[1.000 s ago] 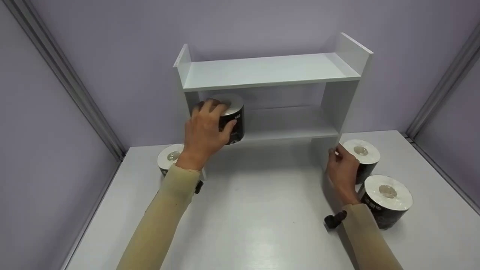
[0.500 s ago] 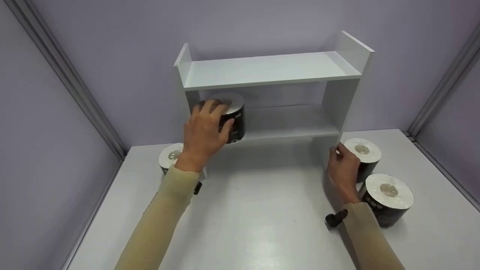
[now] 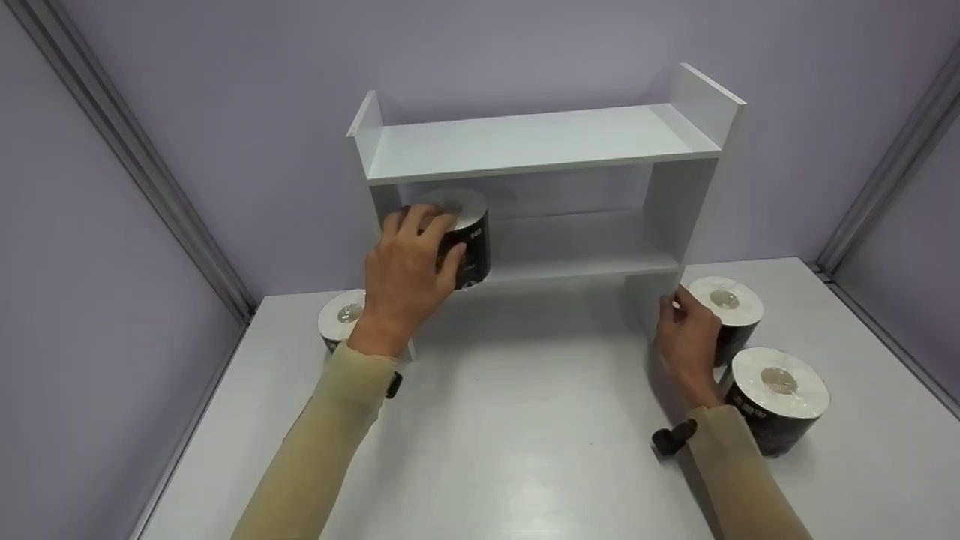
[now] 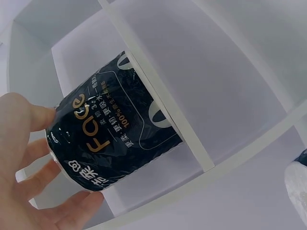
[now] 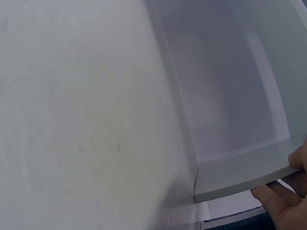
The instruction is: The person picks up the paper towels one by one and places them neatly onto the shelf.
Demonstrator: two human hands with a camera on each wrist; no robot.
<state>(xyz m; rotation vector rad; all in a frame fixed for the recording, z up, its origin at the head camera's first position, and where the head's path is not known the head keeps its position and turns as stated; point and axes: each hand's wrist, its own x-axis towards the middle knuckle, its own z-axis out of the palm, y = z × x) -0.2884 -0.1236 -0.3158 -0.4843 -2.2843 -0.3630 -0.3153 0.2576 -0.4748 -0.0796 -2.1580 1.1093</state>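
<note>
My left hand (image 3: 405, 274) is at a paper roll (image 3: 472, 251) in a dark printed wrapper, upright at the left end of the white shelf unit's (image 3: 540, 142) middle board. In the left wrist view the thumb lies against the wrapper (image 4: 105, 124), with the fingers curved around the roll's top rim. The roll's far side is hidden. Low on the unit's right side panel (image 3: 690, 202), my right hand (image 3: 686, 341) pinches the front edge between thumb and fingers, as the right wrist view also shows.
Two more wrapped rolls stand on the white table at the right: one roll (image 3: 726, 304) behind the right hand, another roll (image 3: 780, 405) nearer. A further roll (image 3: 341, 319) sits left of the unit, partly behind the left wrist. Walls enclose the table.
The left hand has drawn back very slightly toward the lower left, its fingers lower on the roll's top. The roll stays in place, and the right hand keeps its hold on the panel.
</note>
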